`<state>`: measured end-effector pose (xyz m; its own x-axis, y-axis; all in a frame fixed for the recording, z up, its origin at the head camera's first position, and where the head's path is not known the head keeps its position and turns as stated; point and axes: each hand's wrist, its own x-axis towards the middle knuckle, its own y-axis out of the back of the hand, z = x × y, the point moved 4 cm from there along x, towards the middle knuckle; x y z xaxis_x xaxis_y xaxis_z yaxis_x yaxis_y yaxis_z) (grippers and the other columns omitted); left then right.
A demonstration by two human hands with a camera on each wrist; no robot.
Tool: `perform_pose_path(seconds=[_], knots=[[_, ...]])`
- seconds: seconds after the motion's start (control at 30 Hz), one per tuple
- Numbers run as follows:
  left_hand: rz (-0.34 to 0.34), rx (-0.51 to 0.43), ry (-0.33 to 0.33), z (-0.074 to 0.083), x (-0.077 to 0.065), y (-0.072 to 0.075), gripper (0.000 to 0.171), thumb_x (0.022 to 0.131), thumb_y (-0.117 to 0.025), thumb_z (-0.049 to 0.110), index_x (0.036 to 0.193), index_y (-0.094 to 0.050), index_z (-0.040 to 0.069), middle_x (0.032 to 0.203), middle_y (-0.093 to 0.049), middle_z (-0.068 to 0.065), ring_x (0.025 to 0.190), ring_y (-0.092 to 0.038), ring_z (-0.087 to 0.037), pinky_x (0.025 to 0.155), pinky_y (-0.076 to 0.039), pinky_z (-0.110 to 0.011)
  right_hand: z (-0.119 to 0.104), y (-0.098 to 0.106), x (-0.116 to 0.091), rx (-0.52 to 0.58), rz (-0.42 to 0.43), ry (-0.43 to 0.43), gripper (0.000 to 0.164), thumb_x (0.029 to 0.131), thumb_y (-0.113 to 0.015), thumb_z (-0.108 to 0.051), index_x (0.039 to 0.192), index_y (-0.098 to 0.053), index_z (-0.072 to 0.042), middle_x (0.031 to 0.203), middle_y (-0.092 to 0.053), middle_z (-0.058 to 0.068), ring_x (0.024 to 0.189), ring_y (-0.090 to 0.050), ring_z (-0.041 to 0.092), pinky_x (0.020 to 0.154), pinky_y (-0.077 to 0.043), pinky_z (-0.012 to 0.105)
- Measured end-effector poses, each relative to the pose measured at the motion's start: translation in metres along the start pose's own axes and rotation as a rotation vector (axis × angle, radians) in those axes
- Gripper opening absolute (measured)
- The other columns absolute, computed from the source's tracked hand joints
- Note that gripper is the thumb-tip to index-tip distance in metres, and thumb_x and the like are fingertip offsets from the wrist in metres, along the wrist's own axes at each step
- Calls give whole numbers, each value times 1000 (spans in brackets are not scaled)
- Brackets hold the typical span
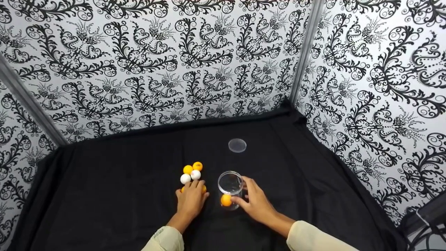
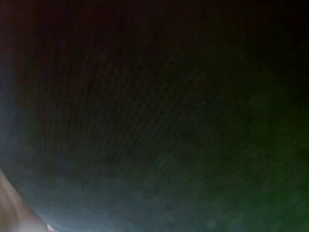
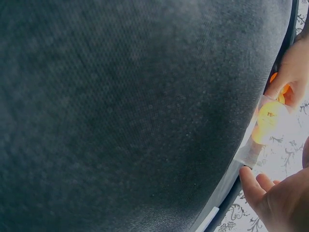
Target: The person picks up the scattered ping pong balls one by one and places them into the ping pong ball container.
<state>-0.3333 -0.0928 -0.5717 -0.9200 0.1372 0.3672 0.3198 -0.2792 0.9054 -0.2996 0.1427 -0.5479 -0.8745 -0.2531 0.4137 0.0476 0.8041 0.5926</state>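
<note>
1. Head view: the right hand (image 1: 256,200) held a clear jar (image 1: 230,192), thumb on its near side and fingers curled round its far right side. The jar stood upright, its round mouth facing up.
2. Low inside the jar, 1 orange ball (image 1: 226,200) showed through the clear wall, close to the thumb.
3. To the left of the jar, apart from it, the left hand (image 1: 190,200) lay palm down over orange balls (image 1: 204,189), which peeked out at both sides of the fingers. Whether the hand gripped them or only covered them, I could not tell.
4. Just beyond those fingertips sat 2 white balls (image 1: 185,179) side by side, and behind them 2 more orange balls (image 1: 198,166), all 4 in a tight cluster.
5. Farther off, beyond the jar, a clear round disc (image 1: 237,145) lay flat on the black cloth (image 1: 104,191).
6. Patterned walls (image 1: 209,52) with black scrollwork rose behind the cloth, and pale sleeves (image 1: 165,240) covered both forearms.
7. The right wrist view caught both hands and the jar at its right edge; the left wrist view was mostly dark blur.
</note>
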Motion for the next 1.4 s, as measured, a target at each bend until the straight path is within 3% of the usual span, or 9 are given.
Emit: perform_pose_path(seconds=[0.67,1.07,1.4], knots=[[-20,-54,17,2,3,7,39,93,-74,37,126,-66,18,124,-69,-2,113,-63,-29,88,-43,-64,1,-3,1,1,-1,-15,69,88,-80,-34,143,-47,-10,128,-59,9,116,-67,28,81,-62,35],[39,-49,-38,15,6,24,37,92,-74,37,124,-67,19,115,-69,-2,110,-65,-27,87,-46,-62,2,-3,0,-7,1,-2,70,89,-79,-34,145,-45,-8,129,-59,10,115,-67,28,81,-62,36],[14,-67,-50,25,10,32,40,94,-72,38,128,-66,19,123,-69,-3,116,-64,-29,90,-46,-65,3,-1,0,-7,-3,-4,72,90,-77,-38,145,-45,-6,130,-59,13,115,-66,28,81,-62,35]])
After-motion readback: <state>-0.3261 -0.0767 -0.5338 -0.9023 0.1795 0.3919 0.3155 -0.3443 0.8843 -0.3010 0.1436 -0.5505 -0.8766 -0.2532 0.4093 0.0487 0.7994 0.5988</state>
